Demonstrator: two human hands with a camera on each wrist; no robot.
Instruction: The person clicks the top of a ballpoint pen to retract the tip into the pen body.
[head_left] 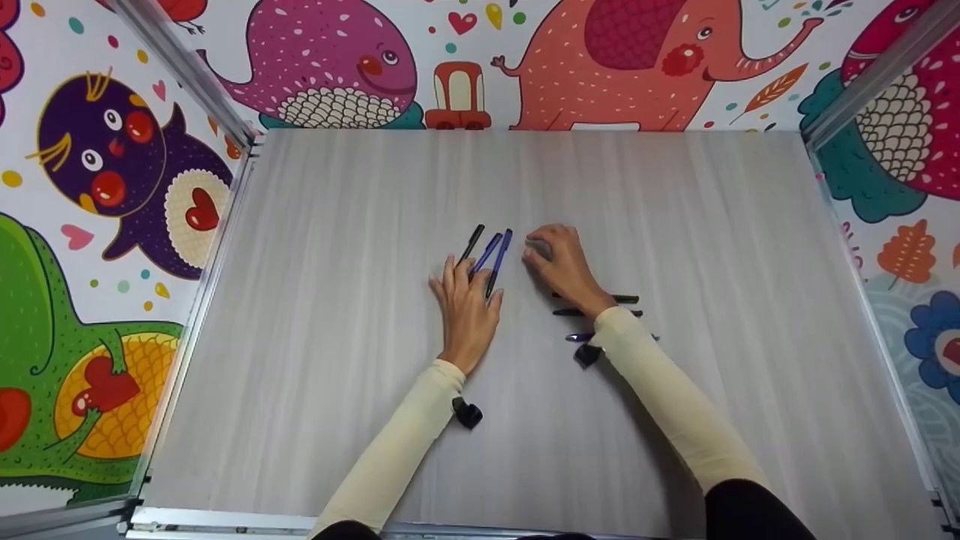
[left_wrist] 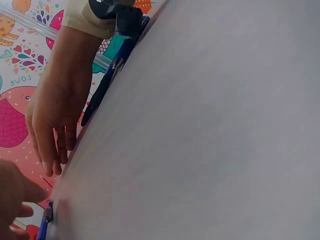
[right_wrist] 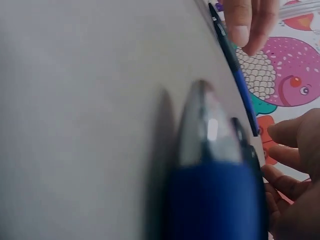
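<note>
Three pens, one black [head_left: 471, 243] and two blue [head_left: 489, 250] [head_left: 502, 251], lie slanted on the table beyond my left hand [head_left: 469, 315]. Its fingers are spread over their lower ends; whether they touch is unclear. My right hand [head_left: 568, 270] hovers to their right, fingers loosely bent and holding nothing. Under its wrist lie three more pens, two dark [head_left: 626, 298] [head_left: 568, 312] and one blue-purple [head_left: 579, 337], partly hidden. In the right wrist view a blurred blue pen [right_wrist: 212, 205] looms close. The left wrist view shows the right hand [left_wrist: 60, 107] with fingers hanging down.
The pale wood-grain table [head_left: 337, 225] has metal rails [head_left: 206, 300] along its edges. Walls with printed cartoon animals [head_left: 630, 67] stand behind it and at both sides. A small black device [head_left: 467, 412] sits at the left wrist, another [head_left: 588, 355] at the right.
</note>
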